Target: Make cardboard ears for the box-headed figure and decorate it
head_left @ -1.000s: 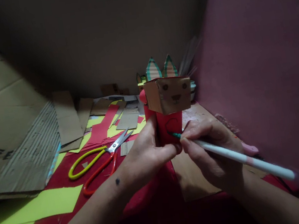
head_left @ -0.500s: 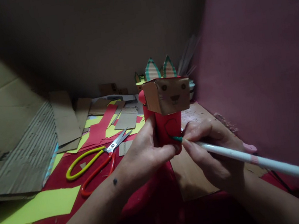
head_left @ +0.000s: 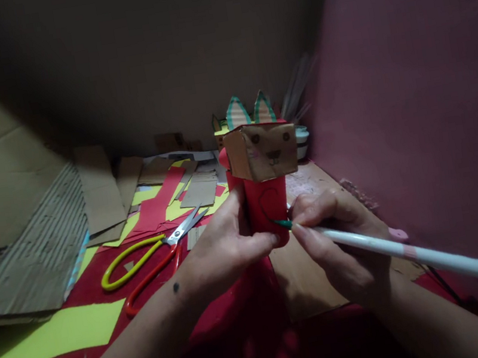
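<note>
A paper animal figure (head_left: 266, 193) stands upright in the middle: a red tube body under a brown cardboard head (head_left: 267, 150) with a drawn face and two green-edged ears. My left hand (head_left: 226, 244) grips the red tube from its left side. My right hand (head_left: 337, 242) holds a long white pen (head_left: 390, 249) with a green tip. The tip touches the front of the red tube, where a curved line is drawn.
Scissors (head_left: 154, 256) with yellow and red handles lie left of my left hand. Red and yellow paper scraps (head_left: 63, 331) and cardboard pieces (head_left: 100, 192) cover the surface. A large corrugated cardboard sheet (head_left: 15, 226) lies far left. A dark red wall (head_left: 426, 101) rises close on the right.
The figure and both hands have shifted slightly left in view. The pen tip has moved a little along the drawn line on the red tube.
</note>
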Demonstrator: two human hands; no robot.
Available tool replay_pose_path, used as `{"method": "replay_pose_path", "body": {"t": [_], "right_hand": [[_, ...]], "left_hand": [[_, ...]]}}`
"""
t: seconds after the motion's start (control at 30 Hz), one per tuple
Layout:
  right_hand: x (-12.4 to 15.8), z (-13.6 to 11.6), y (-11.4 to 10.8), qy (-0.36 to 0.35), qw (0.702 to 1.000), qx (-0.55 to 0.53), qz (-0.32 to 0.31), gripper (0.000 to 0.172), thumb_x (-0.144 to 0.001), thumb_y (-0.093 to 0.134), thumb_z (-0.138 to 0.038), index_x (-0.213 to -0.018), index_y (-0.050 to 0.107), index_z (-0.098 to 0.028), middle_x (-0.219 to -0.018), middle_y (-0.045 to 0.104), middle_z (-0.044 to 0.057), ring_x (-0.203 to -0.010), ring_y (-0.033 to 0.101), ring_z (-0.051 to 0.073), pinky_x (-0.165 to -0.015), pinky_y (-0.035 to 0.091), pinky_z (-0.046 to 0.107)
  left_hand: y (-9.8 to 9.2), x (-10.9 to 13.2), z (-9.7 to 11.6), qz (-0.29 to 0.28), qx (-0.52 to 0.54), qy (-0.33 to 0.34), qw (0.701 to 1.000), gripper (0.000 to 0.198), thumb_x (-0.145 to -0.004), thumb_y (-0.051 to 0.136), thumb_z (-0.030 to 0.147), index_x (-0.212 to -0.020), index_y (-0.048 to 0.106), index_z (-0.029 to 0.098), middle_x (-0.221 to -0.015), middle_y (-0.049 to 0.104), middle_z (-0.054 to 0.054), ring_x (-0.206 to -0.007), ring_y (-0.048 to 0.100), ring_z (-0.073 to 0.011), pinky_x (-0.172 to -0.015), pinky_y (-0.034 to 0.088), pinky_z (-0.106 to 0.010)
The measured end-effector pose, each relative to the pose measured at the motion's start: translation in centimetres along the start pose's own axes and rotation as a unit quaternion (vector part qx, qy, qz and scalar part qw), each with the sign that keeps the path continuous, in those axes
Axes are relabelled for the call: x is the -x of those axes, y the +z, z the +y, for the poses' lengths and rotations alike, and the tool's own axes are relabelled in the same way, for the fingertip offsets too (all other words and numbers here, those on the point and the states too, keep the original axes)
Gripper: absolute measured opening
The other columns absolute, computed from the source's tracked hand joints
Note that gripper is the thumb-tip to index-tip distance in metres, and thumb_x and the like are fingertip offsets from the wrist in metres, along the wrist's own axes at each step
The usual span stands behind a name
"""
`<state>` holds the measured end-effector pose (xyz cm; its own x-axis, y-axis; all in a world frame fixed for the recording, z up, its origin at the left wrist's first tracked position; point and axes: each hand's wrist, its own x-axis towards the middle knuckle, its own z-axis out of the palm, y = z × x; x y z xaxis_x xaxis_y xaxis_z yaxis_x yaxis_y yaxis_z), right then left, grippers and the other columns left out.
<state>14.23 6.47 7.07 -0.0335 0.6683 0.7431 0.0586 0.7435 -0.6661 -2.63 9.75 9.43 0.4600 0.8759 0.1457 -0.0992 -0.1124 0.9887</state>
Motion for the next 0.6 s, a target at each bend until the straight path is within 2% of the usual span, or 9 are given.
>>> {"method": "replay_pose_path", "body": {"t": [0.17, 0.33, 0.43, 0.5, 0.6], "right_hand": [[-0.1, 0.1, -0.3, -0.005, 1.0, 0.002, -0.01, 0.02, -0.087, 0.06, -0.005, -0.088, 0.059, -0.025, -0.076, 0.055, -0.003, -0.068, 0.052, 0.015, -0.064, 0.042, 0.035], [-0.2, 0.6, -0.4, -0.006, 0.999, -0.05, -0.022, 0.018, -0.09, 0.059, -0.007, -0.089, 0.06, -0.025, -0.074, 0.054, -0.002, -0.072, 0.054, 0.018, -0.069, 0.045, 0.038], [-0.1, 0.9, -0.4, 0.012, 0.998, -0.068, 0.009, 0.015, -0.091, 0.062, -0.011, -0.088, 0.061, -0.025, -0.076, 0.06, -0.001, -0.076, 0.059, 0.019, -0.071, 0.047, 0.037], [-0.1, 1.0, -0.4, 0.024, 0.996, -0.077, 0.034, 0.011, -0.092, 0.064, -0.015, -0.089, 0.062, -0.025, -0.075, 0.064, -0.001, -0.073, 0.062, 0.018, -0.067, 0.048, 0.034], [0.0, 1.0, -0.2, 0.023, 0.994, -0.087, 0.068, 0.008, -0.094, 0.067, -0.018, -0.094, 0.064, -0.025, -0.076, 0.067, -0.002, -0.069, 0.066, 0.016, -0.065, 0.051, 0.032]], "left_hand": [[0.0, -0.1, 0.0, -0.003, 0.014, 0.001, 1.0, 0.049, -0.071, 0.083, 0.022, -0.112, 0.056, 0.017, -0.103, 0.067, -0.006, -0.1, 0.063, -0.0274, -0.092, 0.051, -0.046], [-0.3, -0.2, 0.1, -0.005, 0.01, 0.002, 1.0, 0.051, -0.073, 0.086, 0.028, -0.115, 0.058, 0.017, -0.104, 0.07, -0.008, -0.101, 0.066, -0.0297, -0.09, 0.054, -0.045], [-0.3, -0.2, 0.1, -0.015, 0.031, 0.017, 0.999, 0.046, -0.076, 0.086, 0.025, -0.114, 0.06, 0.018, -0.103, 0.072, -0.006, -0.1, 0.068, -0.0255, -0.089, 0.054, -0.039], [-0.3, -0.3, 0.0, -0.024, 0.055, 0.022, 0.998, 0.045, -0.076, 0.086, 0.02, -0.114, 0.061, 0.019, -0.102, 0.073, -0.003, -0.1, 0.069, -0.0224, -0.089, 0.055, -0.034], [-0.2, -0.3, -0.3, -0.034, 0.072, 0.03, 0.996, 0.044, -0.075, 0.086, 0.017, -0.113, 0.063, 0.02, -0.104, 0.075, -0.003, -0.1, 0.07, -0.022, -0.087, 0.055, -0.031]]}}
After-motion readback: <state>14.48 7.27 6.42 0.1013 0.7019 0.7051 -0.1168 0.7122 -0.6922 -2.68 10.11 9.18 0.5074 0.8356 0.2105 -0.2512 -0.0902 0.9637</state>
